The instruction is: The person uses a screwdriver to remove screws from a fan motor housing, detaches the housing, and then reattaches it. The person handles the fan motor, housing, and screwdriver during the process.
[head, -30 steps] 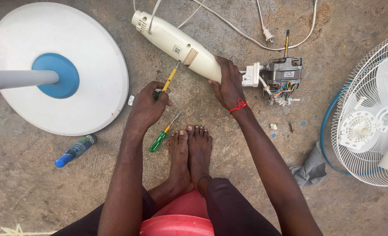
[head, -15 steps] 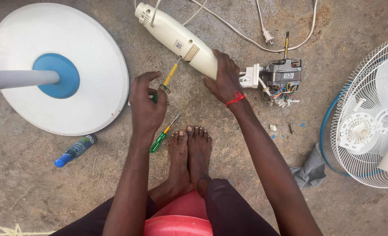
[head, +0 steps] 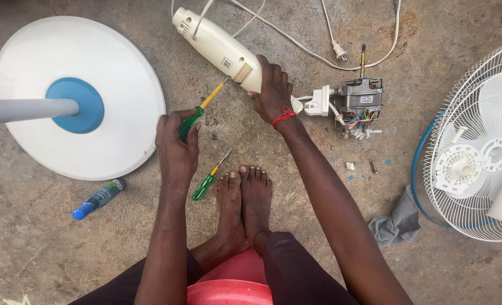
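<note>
My left hand (head: 176,141) grips a green-handled screwdriver (head: 201,109) with a yellow shaft, its tip against the cream plastic fan housing (head: 217,48) lying on the concrete floor. My right hand (head: 272,90), a red thread around its wrist, clasps the lower end of that housing. Past my right hand, wires run from the housing to a bare fan motor (head: 361,100) with coloured leads. A second green screwdriver (head: 208,178) lies on the floor just left of my bare feet (head: 245,197).
A round white fan base (head: 115,85) with a blue hub and grey pole lies at left. A small blue-capped bottle (head: 97,199) lies below it. At right are a white fan grille (head: 482,141), a grey rag (head: 396,223), loose screws and a white power cord (head: 341,53).
My left hand has drawn back toward me and turned with the screwdriver, its tip staying at the housing. My right hand has stayed clasped on the housing.
</note>
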